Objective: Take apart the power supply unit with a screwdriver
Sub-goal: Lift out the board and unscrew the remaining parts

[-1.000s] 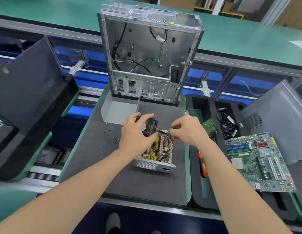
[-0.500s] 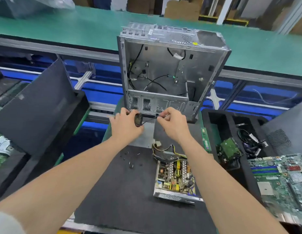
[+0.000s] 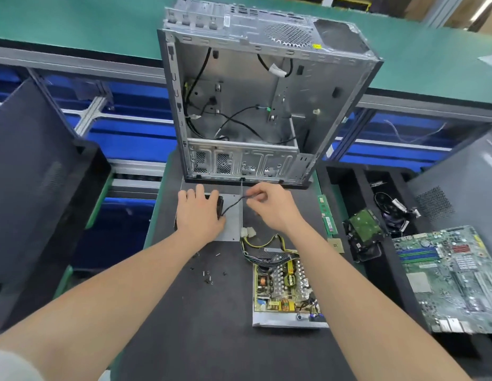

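They look to be on the fan step. The left hand (image 3: 201, 218) is clasped over the black fan (image 3: 219, 207) on the grey cover plate (image 3: 232, 220), and the right hand (image 3: 269, 207) pinches the fan lead (image 3: 234, 204) just beside it. The opened power supply unit (image 3: 283, 292) lies near the right wrist with its board bare. Next, I'd guess, the board's screws need the driver. Loose screws (image 3: 209, 277) dot the black mat (image 3: 184, 339) by the left forearm, and a gutted computer case (image 3: 253, 105) stands just beyond both hands.
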The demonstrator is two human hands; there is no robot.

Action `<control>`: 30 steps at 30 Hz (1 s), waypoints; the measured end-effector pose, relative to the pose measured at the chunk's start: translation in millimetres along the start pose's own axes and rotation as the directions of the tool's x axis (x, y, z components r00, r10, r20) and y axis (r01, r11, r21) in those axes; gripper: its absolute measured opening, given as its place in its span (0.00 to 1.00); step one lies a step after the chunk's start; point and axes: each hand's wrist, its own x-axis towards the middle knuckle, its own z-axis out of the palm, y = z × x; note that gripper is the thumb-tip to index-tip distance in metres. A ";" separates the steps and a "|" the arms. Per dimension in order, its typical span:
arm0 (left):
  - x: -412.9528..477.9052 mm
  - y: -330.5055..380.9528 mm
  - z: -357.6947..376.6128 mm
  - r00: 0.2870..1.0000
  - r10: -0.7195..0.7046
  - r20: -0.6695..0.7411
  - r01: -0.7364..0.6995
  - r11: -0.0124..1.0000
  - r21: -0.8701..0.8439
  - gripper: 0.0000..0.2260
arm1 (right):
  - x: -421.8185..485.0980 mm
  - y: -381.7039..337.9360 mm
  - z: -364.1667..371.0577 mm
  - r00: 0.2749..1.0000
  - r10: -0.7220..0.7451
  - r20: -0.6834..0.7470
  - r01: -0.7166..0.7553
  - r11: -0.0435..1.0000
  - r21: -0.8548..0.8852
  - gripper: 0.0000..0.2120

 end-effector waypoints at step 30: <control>-89.8 229.1 -97.9 0.948 0.306 -0.090 -0.250 0.537 -0.805 0.09 | -121.4 131.8 -163.1 0.998 -0.027 0.058 0.034 0.993 -0.112 0.09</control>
